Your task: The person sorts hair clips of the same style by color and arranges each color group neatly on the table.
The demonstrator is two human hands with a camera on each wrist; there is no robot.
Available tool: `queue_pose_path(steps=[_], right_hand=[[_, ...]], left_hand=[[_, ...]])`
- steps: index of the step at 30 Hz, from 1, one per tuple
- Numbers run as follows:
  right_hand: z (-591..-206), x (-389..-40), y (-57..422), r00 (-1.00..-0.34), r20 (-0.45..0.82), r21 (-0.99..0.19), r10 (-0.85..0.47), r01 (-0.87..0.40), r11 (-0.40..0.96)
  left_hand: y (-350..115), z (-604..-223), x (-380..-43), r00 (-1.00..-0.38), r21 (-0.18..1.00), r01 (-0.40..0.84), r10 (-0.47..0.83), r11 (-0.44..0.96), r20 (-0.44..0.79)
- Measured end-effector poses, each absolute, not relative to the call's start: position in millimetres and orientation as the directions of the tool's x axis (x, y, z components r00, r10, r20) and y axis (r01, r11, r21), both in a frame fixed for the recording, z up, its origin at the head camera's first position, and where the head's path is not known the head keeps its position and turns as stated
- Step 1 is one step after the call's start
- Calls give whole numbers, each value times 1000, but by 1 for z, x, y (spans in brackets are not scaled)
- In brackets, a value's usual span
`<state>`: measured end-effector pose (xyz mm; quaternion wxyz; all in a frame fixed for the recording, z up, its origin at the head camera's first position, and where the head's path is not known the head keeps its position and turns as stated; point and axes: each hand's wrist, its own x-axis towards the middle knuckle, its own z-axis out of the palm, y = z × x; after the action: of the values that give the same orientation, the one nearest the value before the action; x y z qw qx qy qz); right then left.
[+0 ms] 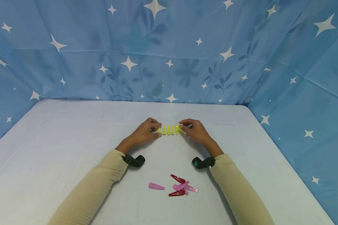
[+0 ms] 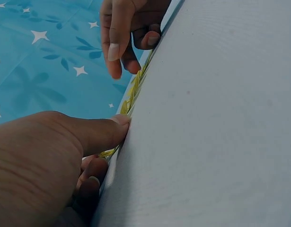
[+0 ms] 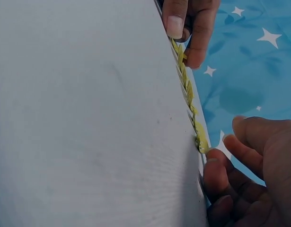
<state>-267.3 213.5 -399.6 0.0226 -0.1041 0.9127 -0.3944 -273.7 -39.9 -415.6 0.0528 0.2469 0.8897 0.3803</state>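
Several yellow snap hair clips point(image 1: 168, 130) stand side by side in a short row on the white table. At the row's left end, my left hand point(image 1: 144, 132) holds the outermost yellow hair clip point(image 1: 159, 129) between thumb and fingers. My right hand point(image 1: 196, 130) is at the other end, its fingers by the rightmost yellow hair clip point(image 1: 181, 130), which leans slightly. In the right wrist view, a fingertip touches or nearly touches that end clip point(image 3: 201, 139), while the thumb is raised away from it. Part of the left clip point(image 2: 107, 153) is hidden by the left hand.
Closer to me, pink hair clips point(image 1: 190, 188) and red hair clips point(image 1: 176, 193) lie in a loose pile. One pink hair clip point(image 1: 156, 186) lies apart to its left. A blue star-patterned curtain point(image 1: 186, 78) hangs behind the white table point(image 1: 73, 140).
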Motion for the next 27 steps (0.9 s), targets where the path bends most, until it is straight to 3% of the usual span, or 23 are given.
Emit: queue_pose_path(steps=[12, 27], right_hand=[[-391, -252, 227, -972, 95, -808, -214, -201, 554], [-379, -232, 212, -928, 151, -779, -340, -323, 537]], left_hand=[[-36, -419, -275, -862, 690, 418, 498, 591, 95], [-37, -416, -273, -867, 663, 424, 487, 618, 100]])
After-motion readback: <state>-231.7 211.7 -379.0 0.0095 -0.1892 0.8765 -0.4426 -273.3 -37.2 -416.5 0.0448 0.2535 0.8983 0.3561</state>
